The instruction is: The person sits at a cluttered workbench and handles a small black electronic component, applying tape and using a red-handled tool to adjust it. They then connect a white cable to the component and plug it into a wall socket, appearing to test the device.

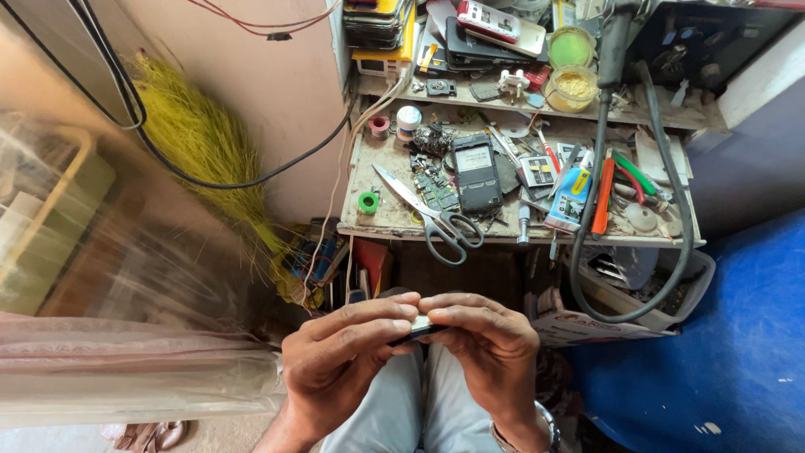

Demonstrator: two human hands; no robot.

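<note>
My left hand (340, 356) and my right hand (495, 348) meet over my lap, both pinching a small flat dark object (417, 330), likely a phone part, mostly hidden by my fingers. A watch sits on my right wrist (545, 432). Ahead on the small worktable (377, 225) lie scissors (432, 216), an opened dark phone (475, 173) and circuit boards (434, 190).
Screwdrivers and pliers (604, 191) clutter the table's right side. A black hose (675, 218) loops down past a box of parts (637, 281). Phones (486, 29) are stacked on the upper shelf. A yellow broom (205, 151) leans at the wall; a plastic-covered case (101, 277) stands left.
</note>
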